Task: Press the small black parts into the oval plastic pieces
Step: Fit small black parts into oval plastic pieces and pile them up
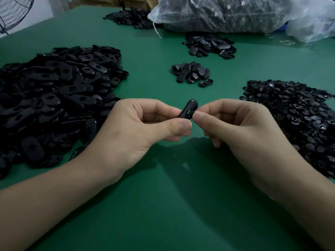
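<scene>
Held above a green table point(163, 205), an oval plastic piece point(187, 108) is seen tilted between two hands, with a heap of oval pieces point(54, 98) at the left and a heap of small parts point(299, 124) at the right. Its lower end is pinched by the left hand point(143, 127) between thumb and forefinger, the other fingers curled beneath. A small black part point(192, 112) is pinched by the right hand point(241, 127) and set against the hole in the oval's face. Both pieces are judged light, stiff and smooth, so easily dropped; the oval is best gripped by its edges, clear of the hole. Both forearms are angled inward, thumbs uppermost.
</scene>
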